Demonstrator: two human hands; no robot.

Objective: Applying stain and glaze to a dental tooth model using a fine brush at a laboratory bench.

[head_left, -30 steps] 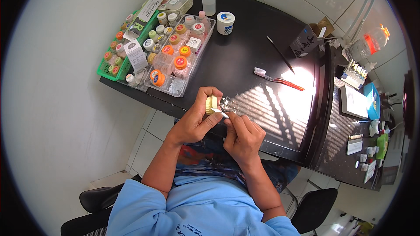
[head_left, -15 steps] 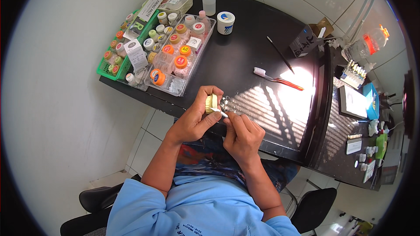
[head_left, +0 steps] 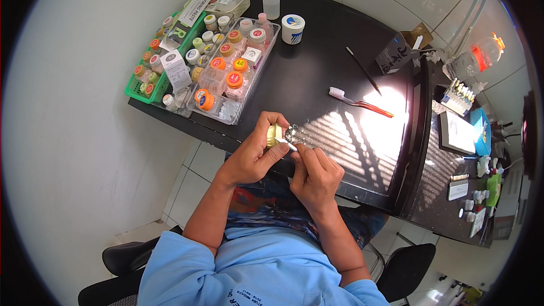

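Observation:
Near the front edge of the black table, my left hand (head_left: 254, 156) is closed around a pale yellow dental cast (head_left: 272, 135). Its fingers curl over the far side, and the thumb lies toward the near side. My right hand (head_left: 315, 174) pinches a slim carving tool (head_left: 291, 147) with a whitish shaft. The tool's thin end touches or nearly touches the cast beside my left thumb; exact contact is too small to make out. Most of the handle is hidden under my right fingers. White crumbs (head_left: 292, 131) lie on the table just beyond the cast.
At the left, a clear tray (head_left: 241, 107) and a green basket (head_left: 135, 92) hold several capped jars. A squeeze bottle (head_left: 271, 4) and white tub (head_left: 292, 29) stand behind. Rightward lie a toothbrush (head_left: 362, 103), a thin brush (head_left: 362, 69) and a dark box (head_left: 394, 55).
The cast has turned slightly in my left hand. The tool's tip has shifted a little up along the cast, while both hands stay almost in the same place.

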